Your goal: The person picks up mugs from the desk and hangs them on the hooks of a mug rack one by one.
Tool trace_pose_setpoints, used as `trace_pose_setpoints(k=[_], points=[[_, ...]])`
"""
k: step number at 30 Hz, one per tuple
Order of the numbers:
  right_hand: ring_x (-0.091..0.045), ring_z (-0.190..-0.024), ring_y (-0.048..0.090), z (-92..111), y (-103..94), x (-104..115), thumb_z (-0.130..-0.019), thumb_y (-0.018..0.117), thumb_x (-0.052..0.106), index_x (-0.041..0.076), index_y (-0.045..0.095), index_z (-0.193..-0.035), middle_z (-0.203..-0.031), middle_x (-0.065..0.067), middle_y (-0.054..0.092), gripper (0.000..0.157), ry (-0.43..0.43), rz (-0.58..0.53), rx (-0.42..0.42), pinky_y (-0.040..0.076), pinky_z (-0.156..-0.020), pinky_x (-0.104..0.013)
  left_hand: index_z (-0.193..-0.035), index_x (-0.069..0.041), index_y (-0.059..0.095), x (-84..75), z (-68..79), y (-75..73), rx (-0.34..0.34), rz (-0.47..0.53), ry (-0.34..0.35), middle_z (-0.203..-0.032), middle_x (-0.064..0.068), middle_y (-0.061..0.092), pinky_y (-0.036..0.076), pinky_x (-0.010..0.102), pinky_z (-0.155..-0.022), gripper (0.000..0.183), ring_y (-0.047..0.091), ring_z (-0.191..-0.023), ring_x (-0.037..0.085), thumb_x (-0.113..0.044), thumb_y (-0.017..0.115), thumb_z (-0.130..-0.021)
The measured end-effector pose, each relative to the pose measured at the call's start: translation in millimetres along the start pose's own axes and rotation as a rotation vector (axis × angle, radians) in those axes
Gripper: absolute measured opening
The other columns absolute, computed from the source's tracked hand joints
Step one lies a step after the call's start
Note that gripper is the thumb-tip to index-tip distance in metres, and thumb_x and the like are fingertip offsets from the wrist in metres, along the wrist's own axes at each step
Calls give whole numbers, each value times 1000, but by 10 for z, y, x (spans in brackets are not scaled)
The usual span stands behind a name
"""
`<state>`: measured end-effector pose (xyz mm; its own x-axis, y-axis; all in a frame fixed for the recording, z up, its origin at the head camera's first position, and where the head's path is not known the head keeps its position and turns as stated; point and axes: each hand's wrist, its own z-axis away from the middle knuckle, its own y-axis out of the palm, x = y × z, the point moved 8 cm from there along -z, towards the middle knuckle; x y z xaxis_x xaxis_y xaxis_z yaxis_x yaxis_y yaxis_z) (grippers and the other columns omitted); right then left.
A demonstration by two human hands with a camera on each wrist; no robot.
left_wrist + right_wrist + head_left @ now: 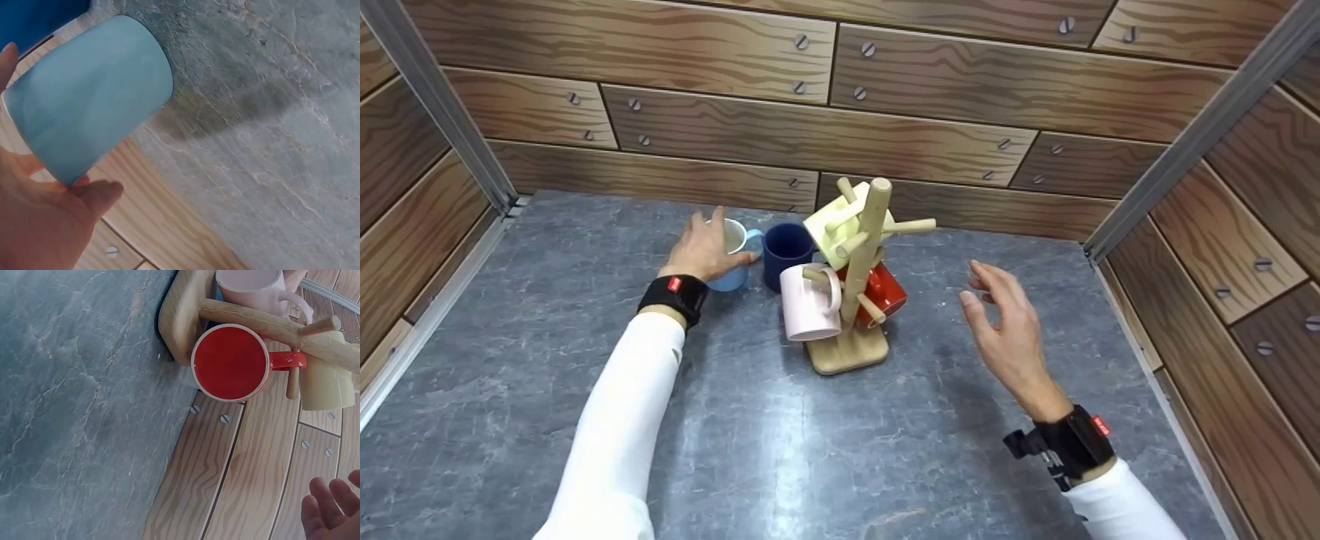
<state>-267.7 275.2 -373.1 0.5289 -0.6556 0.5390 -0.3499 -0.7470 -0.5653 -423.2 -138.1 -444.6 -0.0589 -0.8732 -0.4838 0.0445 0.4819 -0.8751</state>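
Where the left hand (702,250) is spread wide at the light-blue mug (731,280), its thumb (744,259) should clear the navy mug (782,262). Right hand (1009,330): relaxed, holding nothing

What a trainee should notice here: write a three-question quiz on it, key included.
1. Fill in: the left grip is at the rim of the ____ mug.
2. True or false: the right grip holds a mug.
3. How many mugs hang on the pale wooden peg stand?

Key: 1. light-blue cylindrical mug. 2. False, it is empty. 3. Three: pale-pink cylindrical mug, pale-yellow mug, glossy red mug.
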Motion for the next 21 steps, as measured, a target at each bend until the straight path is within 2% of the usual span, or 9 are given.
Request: trace_pose_setpoints(k=[2,8,13,17,21], points=[[-32,-119,62,10,-2,-7,-102,63,10,0,58,-145,-139,-16,59,44,1,5,2,45,-98,-27,-162,0,20,13,9,14,15,16,-10,-151,40,29,43,65,-107,103,44,-133,57,-47,78,-90],[-32,-118,62,39,-19,-21,-102,64,8,0,58,-144,-139,-16,60,43,2,8,-1,48,-97,-35,-158,4,25,-23,24,16,36,15,-18,-147,42,31,45,67,-103,95,50,-124,61,-38,78,-92],[-28,-117,62,55,-21,-13,-102,64,6,-1,60,-141,-137,-16,61,40,-11,-1,-8,46,-97,-28,-153,6,31,-11,33,3,28,9,-32,-144,41,34,47,67,-101,89,53,-121,61,-35,79,-91],[-28,-114,63,45,-32,9,-102,63,4,-1,63,-139,-134,-15,62,37,-30,-18,-23,46,-97,-24,-148,10,36,-26,42,-42,-8,-7,-10,-139,40,40,49,66,-98,87,56,-116,60,-36,81,-89],[-26,-112,63,20,-63,32,-101,63,3,0,65,-136,-132,-14,64,35,-40,-22,-45,45,-97,-20,-138,10,45,-70,50,-151,-108,-62,35,-126,36,50,53,66,-90,84,61,-107,58,-44,82,-86]])
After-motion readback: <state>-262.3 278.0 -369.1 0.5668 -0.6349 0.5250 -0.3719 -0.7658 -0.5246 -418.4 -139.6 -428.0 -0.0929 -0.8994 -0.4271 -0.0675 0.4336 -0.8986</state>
